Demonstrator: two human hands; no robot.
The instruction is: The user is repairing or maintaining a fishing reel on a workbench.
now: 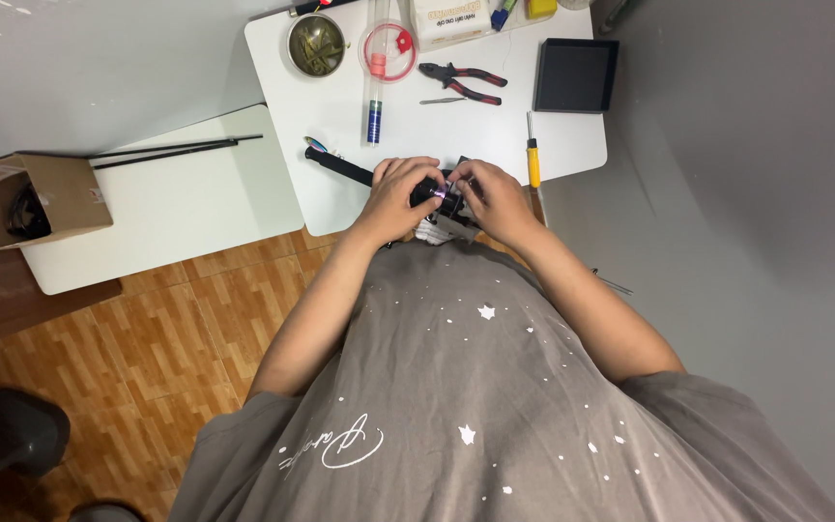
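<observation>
Both my hands meet at the near edge of a white table (417, 126), closed around a small black device (434, 193) with a purple-tinted part and a long black rod (340, 168) running off to the left. My left hand (393, 196) grips it from the left, my right hand (493, 198) from the right, fingertips pinching at its middle. Most of the device is hidden under my fingers.
On the white table lie red-handled pliers (464, 81), a yellow-handled screwdriver (532, 155), a black tray (575, 74), a round bowl of small parts (316, 44), a clear tube (374, 87) and a pink-rimmed ring (388, 53). A lower white table (166, 208) at left holds black rods and an open cardboard box (26, 198).
</observation>
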